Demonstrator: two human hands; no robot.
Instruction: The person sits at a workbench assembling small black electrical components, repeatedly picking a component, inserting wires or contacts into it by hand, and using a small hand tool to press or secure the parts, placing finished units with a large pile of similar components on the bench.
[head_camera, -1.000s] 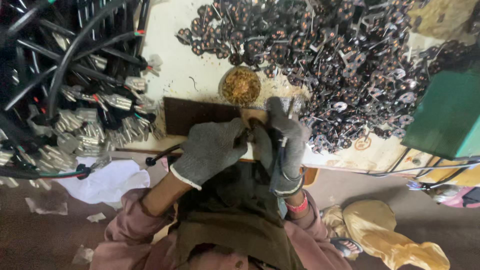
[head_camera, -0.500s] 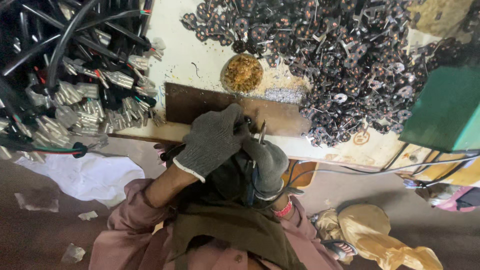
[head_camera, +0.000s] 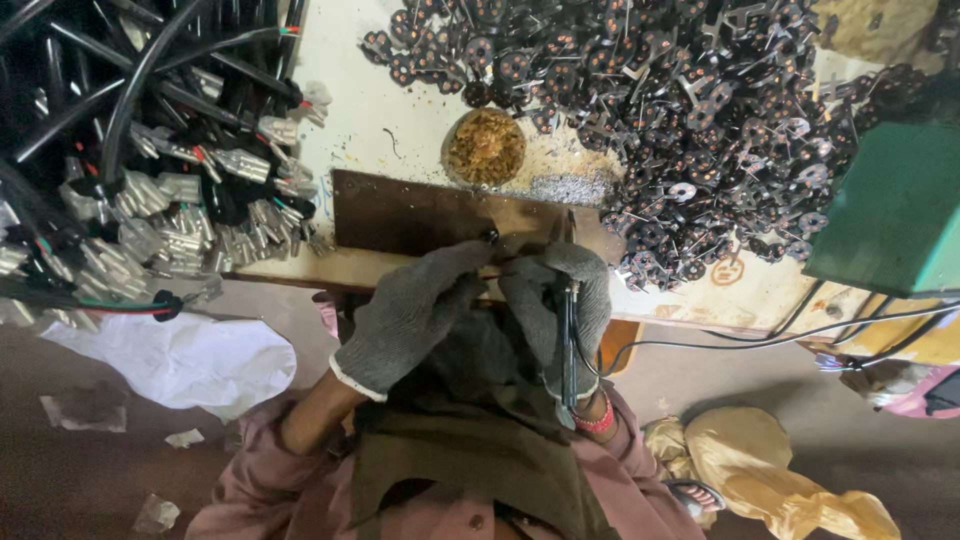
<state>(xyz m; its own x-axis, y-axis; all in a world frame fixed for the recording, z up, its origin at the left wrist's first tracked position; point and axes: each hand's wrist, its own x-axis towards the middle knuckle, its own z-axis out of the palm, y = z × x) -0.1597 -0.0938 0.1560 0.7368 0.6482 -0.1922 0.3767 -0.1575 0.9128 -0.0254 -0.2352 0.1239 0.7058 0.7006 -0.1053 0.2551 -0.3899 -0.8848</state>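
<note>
While both gloved hands meet at the brown board (head_camera: 430, 215) edge, left hand (head_camera: 415, 310) fingers pinch a small part; right hand (head_camera: 565, 310) grips a thin tool (head_camera: 570, 340).

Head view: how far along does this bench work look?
Done: cannot tell which heap is finished. In hand: both gloved hands, left hand and right hand, meet at a brown board; right holds a thin tool. Left: many cables and small metal parts lie heaped.
</note>
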